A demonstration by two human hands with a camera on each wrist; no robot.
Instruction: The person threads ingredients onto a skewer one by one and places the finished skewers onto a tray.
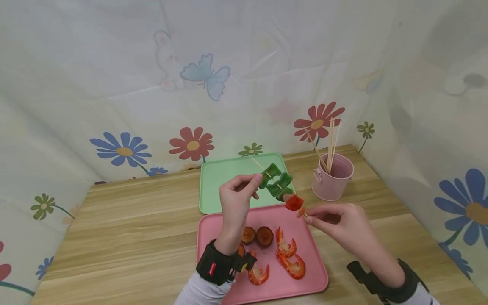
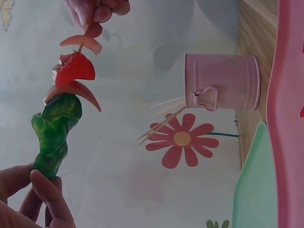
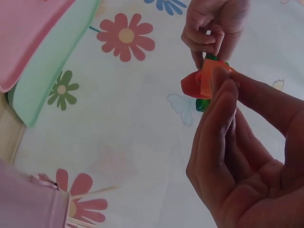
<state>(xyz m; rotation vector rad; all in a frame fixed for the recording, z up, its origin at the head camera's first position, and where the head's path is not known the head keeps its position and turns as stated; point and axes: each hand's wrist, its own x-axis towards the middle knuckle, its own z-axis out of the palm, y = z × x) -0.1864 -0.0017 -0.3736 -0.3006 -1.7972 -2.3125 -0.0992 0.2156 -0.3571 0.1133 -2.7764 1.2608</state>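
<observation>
Both hands hold a wooden skewer (image 1: 256,161) slanting above the trays. My left hand (image 1: 236,199) pinches the outermost green pepper piece (image 1: 271,173) between thumb and fingers, with the skewer's bare tip sticking out past it. My right hand (image 1: 343,222) pinches the opposite end of the stick, just below a thin orange-pink slice (image 2: 85,43). Between the hands, more green pepper (image 2: 51,128), a curved pinkish slice (image 2: 76,91) and a red chunk (image 2: 76,69) are threaded in a row. In the right wrist view the right fingers (image 3: 216,137) hide most of the stick.
Below the hands lies a pink tray (image 1: 309,286) with several shrimp (image 1: 295,267) and round brown mushroom caps (image 1: 264,237). A mint-green tray (image 1: 213,182) sits behind it. At the right stands a pink bucket (image 1: 329,186) with several bare skewers (image 1: 331,144). Patterned cloth hangs behind the wooden table (image 1: 133,237).
</observation>
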